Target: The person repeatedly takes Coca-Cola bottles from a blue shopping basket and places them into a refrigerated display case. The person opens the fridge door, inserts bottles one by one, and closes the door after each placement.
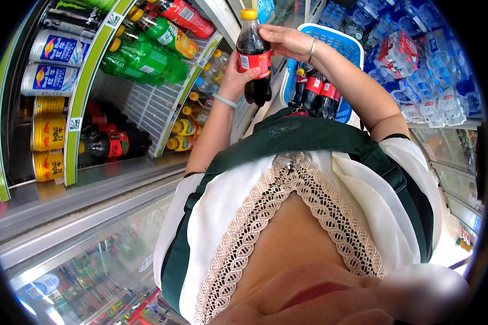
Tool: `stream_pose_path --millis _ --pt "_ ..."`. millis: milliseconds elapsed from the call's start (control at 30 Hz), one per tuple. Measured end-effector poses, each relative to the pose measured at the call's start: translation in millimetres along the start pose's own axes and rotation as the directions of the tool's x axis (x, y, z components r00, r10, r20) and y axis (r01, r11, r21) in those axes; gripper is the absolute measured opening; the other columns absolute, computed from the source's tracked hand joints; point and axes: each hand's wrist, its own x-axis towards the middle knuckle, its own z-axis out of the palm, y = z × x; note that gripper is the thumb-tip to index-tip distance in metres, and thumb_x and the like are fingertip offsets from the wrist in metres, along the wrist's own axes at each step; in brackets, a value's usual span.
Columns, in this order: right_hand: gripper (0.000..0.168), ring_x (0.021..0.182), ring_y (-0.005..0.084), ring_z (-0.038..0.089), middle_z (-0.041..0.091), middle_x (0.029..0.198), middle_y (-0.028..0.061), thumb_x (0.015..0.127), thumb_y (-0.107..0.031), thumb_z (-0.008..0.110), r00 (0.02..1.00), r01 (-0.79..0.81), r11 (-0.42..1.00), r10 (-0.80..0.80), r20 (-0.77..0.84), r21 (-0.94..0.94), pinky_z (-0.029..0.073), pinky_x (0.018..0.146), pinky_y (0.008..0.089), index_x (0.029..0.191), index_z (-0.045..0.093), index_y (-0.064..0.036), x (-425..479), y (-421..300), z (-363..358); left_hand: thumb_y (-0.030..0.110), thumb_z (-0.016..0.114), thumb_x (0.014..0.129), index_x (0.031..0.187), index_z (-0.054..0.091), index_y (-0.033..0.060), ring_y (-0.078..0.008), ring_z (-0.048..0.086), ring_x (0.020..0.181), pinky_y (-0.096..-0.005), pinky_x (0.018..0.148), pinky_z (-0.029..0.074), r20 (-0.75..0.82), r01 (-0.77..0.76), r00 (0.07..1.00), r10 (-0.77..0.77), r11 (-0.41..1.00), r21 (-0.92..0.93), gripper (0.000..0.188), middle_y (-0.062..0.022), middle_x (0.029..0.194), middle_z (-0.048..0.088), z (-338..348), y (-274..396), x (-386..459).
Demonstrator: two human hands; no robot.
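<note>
Upright before me is a cola bottle (pixel 253 61) with a yellow cap, dark drink and a red label bearing writing. My left hand (pixel 234 79) grips its lower half, thumb across the label. At the bottle's shoulder, my right hand (pixel 286 40) holds it from the other side, its fingertips partly hidden. Below my right forearm stands a blue plastic basket (pixel 351 48) with a white rim. Several dark bottles with red labels (pixel 314 86) lie in it, partly covered by my arm and apron.
To the left is an open drinks cooler with a wire shelf (pixel 150 99), green soda bottles (pixel 142 61), Red Bull cans (pixel 55 77) and lying cola bottles (pixel 116 144). Wrapped packs of water bottles (pixel 431 61) are piled at right. A glass door (pixel 105 252) spans the lower left.
</note>
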Motion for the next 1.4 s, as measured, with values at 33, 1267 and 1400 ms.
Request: stream_pose_path --millis 33,1267,1400 --pt "0.055 0.114 0.0152 0.045 0.047 0.126 0.0040 0.089 -0.040 0.048 1.000 -0.009 1.000 0.009 0.016 -0.006 0.038 0.095 0.0363 0.133 0.036 -0.010 2 0 3 0.017 0.075 0.068 0.126 0.036 0.0055 -0.0169 0.053 0.101 -0.0325 0.086 0.045 -0.013 -0.001 1.000 0.001 1.000 -0.001 0.071 -0.0062 0.113 0.052 -1 1 -3" --pt "0.074 0.100 0.0313 0.055 0.056 0.106 0.0191 0.060 -0.036 0.078 0.878 0.478 0.681 -0.359 0.315 -0.556 0.044 0.085 0.0358 0.114 0.042 0.000 213 69 259 0.008 0.069 0.073 0.138 0.012 0.0017 -0.0219 0.045 0.115 -0.0324 0.096 0.037 -0.627 -0.162 0.402 0.668 0.726 0.669 0.087 -0.0164 0.129 0.042 -160 94 -154" --pt "0.079 0.099 0.0323 0.056 0.058 0.104 0.0212 0.060 -0.044 0.077 0.889 0.388 0.493 -0.422 0.176 -0.779 0.045 0.084 0.0352 0.115 0.041 0.000 297 93 277 0.021 0.061 0.078 0.134 0.020 -0.0048 -0.0362 0.044 0.114 -0.0400 0.093 0.038 -0.711 0.562 0.462 0.531 0.445 0.697 0.074 -0.0263 0.124 0.043 -157 69 -167"
